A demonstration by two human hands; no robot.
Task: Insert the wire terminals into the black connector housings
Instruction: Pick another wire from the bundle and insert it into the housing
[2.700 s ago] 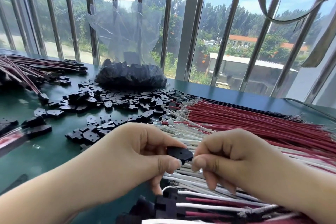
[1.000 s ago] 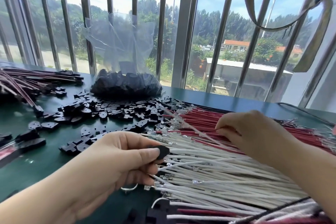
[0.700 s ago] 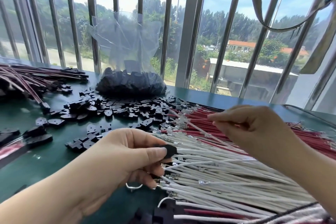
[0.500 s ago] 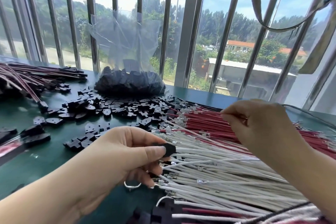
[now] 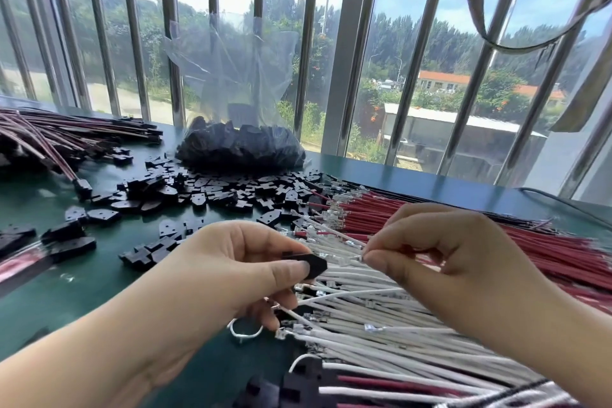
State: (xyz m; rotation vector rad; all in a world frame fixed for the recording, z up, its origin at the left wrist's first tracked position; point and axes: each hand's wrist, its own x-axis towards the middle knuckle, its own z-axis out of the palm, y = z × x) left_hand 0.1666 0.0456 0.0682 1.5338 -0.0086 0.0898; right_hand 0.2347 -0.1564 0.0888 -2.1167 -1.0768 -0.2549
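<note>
The left hand (image 5: pixel 231 275) pinches a black housing (image 5: pixel 313 264) between thumb and fingers, just above the white wires (image 5: pixel 381 318) on the worktop (image 5: pixel 66 291). The right hand (image 5: pixel 447 268) pinches a wire near its metal terminal (image 5: pixel 356 258), the tip just beside the housing and not yet in. To do this step well, the person should line the terminal squarely with the housing's slot, hold the housing steady, and push straight until it seats. Which way the slot faces cannot be told.
</note>
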